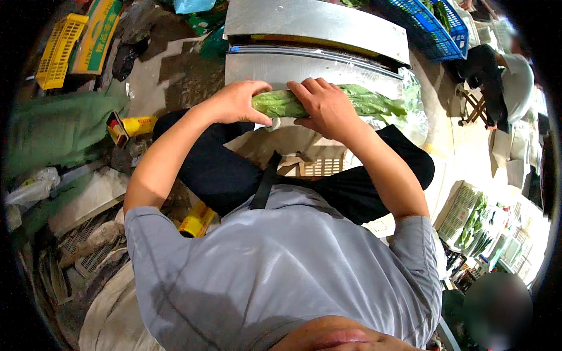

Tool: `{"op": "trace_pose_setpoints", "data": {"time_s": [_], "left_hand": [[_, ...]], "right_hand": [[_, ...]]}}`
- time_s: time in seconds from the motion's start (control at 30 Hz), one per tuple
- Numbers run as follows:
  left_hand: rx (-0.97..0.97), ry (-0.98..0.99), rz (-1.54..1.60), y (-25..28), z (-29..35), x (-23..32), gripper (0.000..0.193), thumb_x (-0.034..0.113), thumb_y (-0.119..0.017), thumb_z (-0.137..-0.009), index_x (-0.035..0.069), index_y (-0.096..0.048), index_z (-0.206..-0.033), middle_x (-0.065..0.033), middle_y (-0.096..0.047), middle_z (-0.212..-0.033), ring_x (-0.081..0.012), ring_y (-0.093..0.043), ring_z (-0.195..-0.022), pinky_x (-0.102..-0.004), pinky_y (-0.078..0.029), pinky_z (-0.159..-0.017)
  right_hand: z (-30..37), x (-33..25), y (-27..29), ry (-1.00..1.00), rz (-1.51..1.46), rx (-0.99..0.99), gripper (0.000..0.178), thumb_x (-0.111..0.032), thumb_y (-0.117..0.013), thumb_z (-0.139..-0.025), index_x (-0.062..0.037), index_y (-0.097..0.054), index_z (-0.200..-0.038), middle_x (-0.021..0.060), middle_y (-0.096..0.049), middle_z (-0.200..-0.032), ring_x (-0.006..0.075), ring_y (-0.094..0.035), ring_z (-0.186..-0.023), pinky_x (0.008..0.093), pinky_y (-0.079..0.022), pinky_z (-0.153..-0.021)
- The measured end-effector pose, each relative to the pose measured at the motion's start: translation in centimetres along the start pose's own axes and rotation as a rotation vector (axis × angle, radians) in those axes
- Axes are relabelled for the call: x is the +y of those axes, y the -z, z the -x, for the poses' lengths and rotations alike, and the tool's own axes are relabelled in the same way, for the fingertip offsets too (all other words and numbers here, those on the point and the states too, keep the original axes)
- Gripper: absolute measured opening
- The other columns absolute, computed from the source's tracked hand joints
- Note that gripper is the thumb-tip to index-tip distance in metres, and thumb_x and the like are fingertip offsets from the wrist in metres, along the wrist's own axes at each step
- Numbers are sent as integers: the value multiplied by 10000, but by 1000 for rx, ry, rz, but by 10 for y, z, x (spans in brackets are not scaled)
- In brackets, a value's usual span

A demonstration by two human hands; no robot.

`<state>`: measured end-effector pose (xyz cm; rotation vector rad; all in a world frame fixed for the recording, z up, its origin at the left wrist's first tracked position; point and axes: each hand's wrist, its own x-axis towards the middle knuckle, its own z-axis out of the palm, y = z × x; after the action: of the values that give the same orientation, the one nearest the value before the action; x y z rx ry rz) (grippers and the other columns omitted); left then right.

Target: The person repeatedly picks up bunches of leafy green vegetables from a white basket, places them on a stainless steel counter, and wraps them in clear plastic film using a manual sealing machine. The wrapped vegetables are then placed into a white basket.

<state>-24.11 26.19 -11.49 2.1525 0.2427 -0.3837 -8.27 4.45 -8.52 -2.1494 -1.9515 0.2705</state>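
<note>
A long bunch of leafy green lettuce (278,104) lies crosswise before me, in front of the metal wrapping station (263,67). My right hand (325,108) is closed over its middle, fingers on top and thumb at the near side. At the left end, my left hand (237,104) cups the pale stem end between thumb and fingers. Leaf tips stick out to the right past my right hand. Clear plastic film (415,111) bunches beside the station's right end. Whether film covers the lettuce is hard to tell.
A blue crate (430,29) with greens stands at the far right, near a seated person (518,88). Yellow crate (61,50) and carton (96,35) are far left. A pale basket (322,167) sits between my legs; another crate (459,213) of greens is at right.
</note>
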Motion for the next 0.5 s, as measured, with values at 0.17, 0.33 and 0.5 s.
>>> {"op": "trace_pose_setpoints", "data": {"time_s": [0.17,0.33,0.5], "left_hand": [[120,219,-26,12,4,9,626,421,-827,-816,69,-612,-1288,-177,-667,-1230,-303,-661,-1122,-415,-516,-951],[530,150,-252,-11,0,1,583,526,-739,-880,77,-648,-1241,-162,-643,-1174,-362,-630,-1114,-459,-502,-961],[904,-172,-469,-16,-9,6,385,304,-807,-839,106,-700,-1151,-101,-629,-1078,-317,-594,-1052,-450,-500,-894]], "right_hand": [[-28,32,-2,-96,-320,-124,648,-278,-873,-741,-75,-545,-1262,188,-674,-1074,415,-648,-1018,455,-529,-865],[-49,64,-14,-7,-289,-60,680,-442,-886,-706,-42,-665,-1210,241,-602,-1173,432,-573,-1106,490,-489,-958],[-61,64,-8,-35,-269,-84,728,-416,-891,-741,-56,-649,-1326,184,-579,-1199,358,-571,-1155,448,-476,-1005]]}}
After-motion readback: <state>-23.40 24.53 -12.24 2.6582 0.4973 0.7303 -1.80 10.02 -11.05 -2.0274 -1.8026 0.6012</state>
